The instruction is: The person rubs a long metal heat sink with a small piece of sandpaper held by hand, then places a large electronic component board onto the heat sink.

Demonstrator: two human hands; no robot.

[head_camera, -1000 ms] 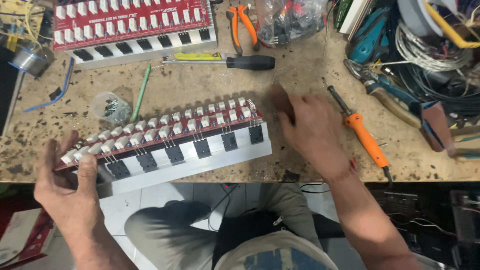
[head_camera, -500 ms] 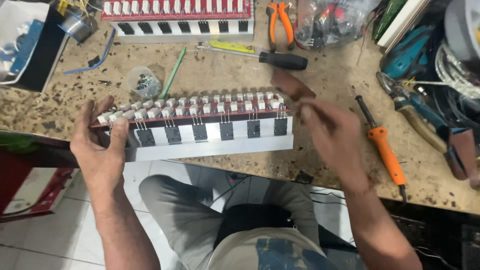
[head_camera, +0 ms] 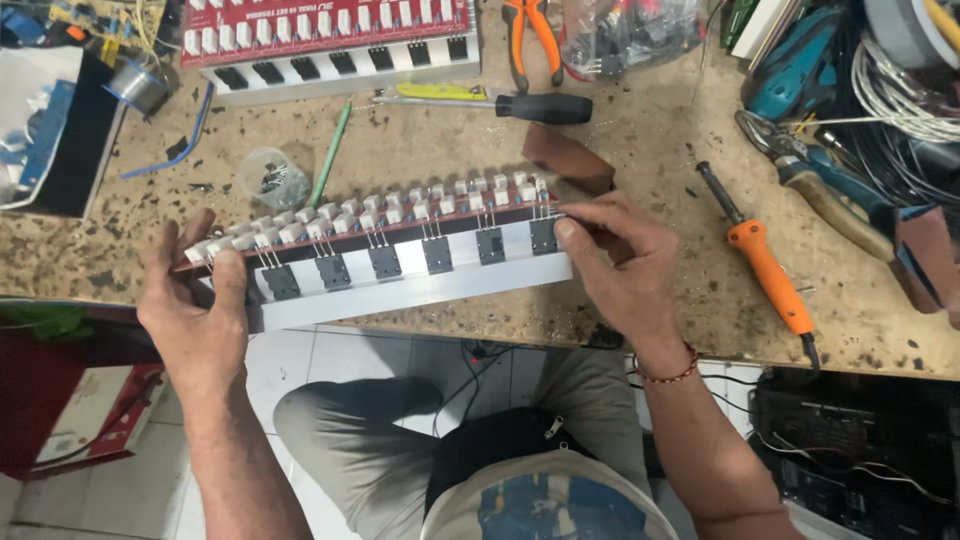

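A long red circuit board [head_camera: 400, 222] with a row of white resistors sits on a white aluminium heatsink bar [head_camera: 420, 285] that carries several black transistors. It lies at the front edge of the workbench [head_camera: 640, 150]. My left hand [head_camera: 200, 300] grips the board's left end, thumb on the bar's front. My right hand [head_camera: 620, 265] holds the right end, fingertips pressed on the last black transistor [head_camera: 543, 237].
A second red board on a heatsink [head_camera: 330, 45] lies at the back. Nearby are a screwdriver [head_camera: 500, 102], orange pliers [head_camera: 530, 35], an orange soldering iron [head_camera: 765, 265], a small clear cup [head_camera: 272, 180], a green stick [head_camera: 330, 155], a brown block [head_camera: 565, 160] and tangled tools and wires [head_camera: 860, 100] at right.
My right hand has come onto the board's right end and now pinches the last transistor. The view has shifted so the board sits lower in frame. My left hand keeps its grip.
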